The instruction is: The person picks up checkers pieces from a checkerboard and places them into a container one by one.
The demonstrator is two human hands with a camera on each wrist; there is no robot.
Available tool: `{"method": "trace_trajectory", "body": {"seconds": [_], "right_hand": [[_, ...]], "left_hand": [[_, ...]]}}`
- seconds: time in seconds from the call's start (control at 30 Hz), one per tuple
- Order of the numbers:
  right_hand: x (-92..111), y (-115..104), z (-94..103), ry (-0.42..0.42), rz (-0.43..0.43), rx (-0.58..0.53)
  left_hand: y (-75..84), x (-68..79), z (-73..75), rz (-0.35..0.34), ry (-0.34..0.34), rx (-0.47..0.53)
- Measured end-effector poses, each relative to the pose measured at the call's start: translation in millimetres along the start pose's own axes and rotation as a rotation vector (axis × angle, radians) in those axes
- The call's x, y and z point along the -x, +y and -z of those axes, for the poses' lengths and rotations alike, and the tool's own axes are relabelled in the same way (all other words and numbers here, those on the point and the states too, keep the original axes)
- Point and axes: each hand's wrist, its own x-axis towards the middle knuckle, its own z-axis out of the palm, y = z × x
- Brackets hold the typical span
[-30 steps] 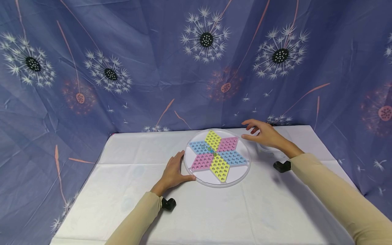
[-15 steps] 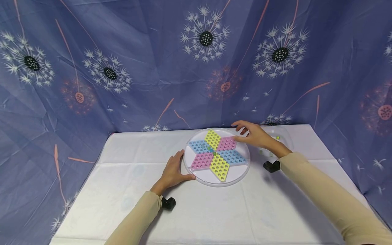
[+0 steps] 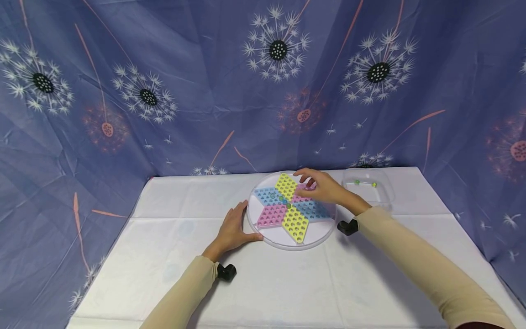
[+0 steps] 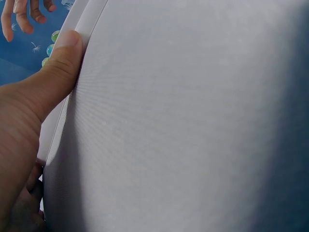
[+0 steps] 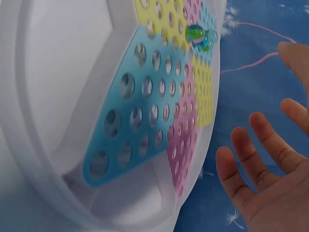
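A round white Chinese checkers board (image 3: 316,235) bears a star of yellow, pink and blue hole sections. Several glass marbles (image 3: 288,206), green and blue, sit near its centre and on the left blue section. My left hand (image 3: 231,232) rests at the board's left edge, fingers spread along the side. In the left wrist view its thumb (image 4: 60,65) lies straight against the rim. Over the right pink section hovers my right hand (image 3: 322,186), fingers bent downward. The right wrist view shows its fingers (image 5: 263,137) apart, with no marble seen between them.
Right of the board stands a clear plastic tray (image 3: 365,195) with two yellow-green marbles (image 3: 374,185) in it. White cloth (image 3: 279,288) covers the table. Behind hangs a blue curtain (image 3: 230,91) with a dandelion print.
My right hand has moved left from beside the tray to above the board's pink section, uncovering the tray and its marbles. My left hand and the board have stayed put.
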Motion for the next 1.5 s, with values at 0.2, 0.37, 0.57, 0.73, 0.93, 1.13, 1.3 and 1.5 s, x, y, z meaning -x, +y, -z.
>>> {"method": "trace_trajectory", "body": {"seconds": [0.2, 0.37, 0.57, 0.73, 0.93, 1.13, 1.3, 1.5], "right_hand": [[-3, -4, -9.0, -0.015, 0.005, -0.023], [-1, -4, -22.0, -0.038, 0.009, -0.025], [0, -2, -37.2, -0.06, 0.016, -0.008], [1, -3, -41.3, -0.075, 0.007, 0.006], [-1, 2, -45.7, -0.089, -0.016, -0.006], [-2, 2, -48.1, -0.1, -0.028, 0.008], [-3, 1, -48.7, -0.107, -0.032, 0.009], [-3, 1, -48.8, -0.102, -0.022, 0.003]], "left_hand": [[0.0, 0.1, -0.1, 0.0, -0.004, -0.002], [-0.7, 0.0, -1.0, -0.008, -0.004, -0.003], [-0.5, 0.3, -1.8, 0.003, -0.007, -0.001], [0.2, 0.1, -1.7, 0.008, -0.011, -0.005], [-0.6, 0.2, -1.3, 0.004, -0.009, -0.006], [-1.6, -0.5, -2.0, 0.006, -0.008, -0.017], [-1.3, -1.2, -2.4, 0.006, -0.006, -0.016], [-2.1, -1.7, -3.4, 0.0, -0.001, -0.025]]}}
